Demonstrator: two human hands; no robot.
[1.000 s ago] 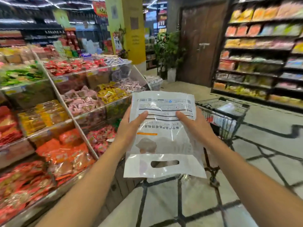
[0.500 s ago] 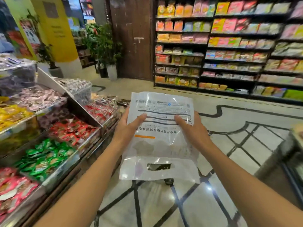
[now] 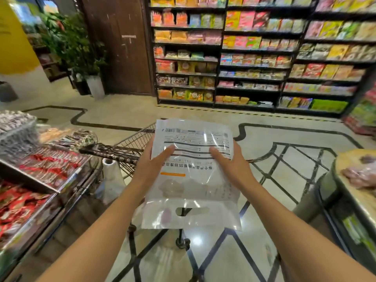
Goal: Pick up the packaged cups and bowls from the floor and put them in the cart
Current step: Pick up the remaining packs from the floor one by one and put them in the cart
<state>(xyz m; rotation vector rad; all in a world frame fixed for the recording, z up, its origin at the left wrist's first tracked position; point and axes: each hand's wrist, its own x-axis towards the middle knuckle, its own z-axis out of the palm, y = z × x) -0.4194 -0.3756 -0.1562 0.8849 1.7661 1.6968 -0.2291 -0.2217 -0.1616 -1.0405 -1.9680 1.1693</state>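
I hold a flat white plastic package (image 3: 193,184) with printed text, an orange stripe and a cut-out handle at its lower end, upright in front of me. My left hand (image 3: 151,165) grips its left edge, thumb on the front. My right hand (image 3: 230,165) grips its right edge the same way. Just behind and below the package stands a dark wire shopping cart (image 3: 130,145), partly hidden by the package and my arms. A white wrapped item (image 3: 110,176) shows inside or beside the cart's left side.
Sloped snack bins (image 3: 46,169) line the left. A tall shelf of packaged snacks (image 3: 254,58) fills the back wall beside a brown door (image 3: 120,45) and potted plants (image 3: 81,49). A display stand (image 3: 354,184) stands at right. The tiled floor (image 3: 284,180) has dark line patterns.
The view has swung right and then back toward the cart, which now sits directly behind the package. Both hands keep the same hold on the package.
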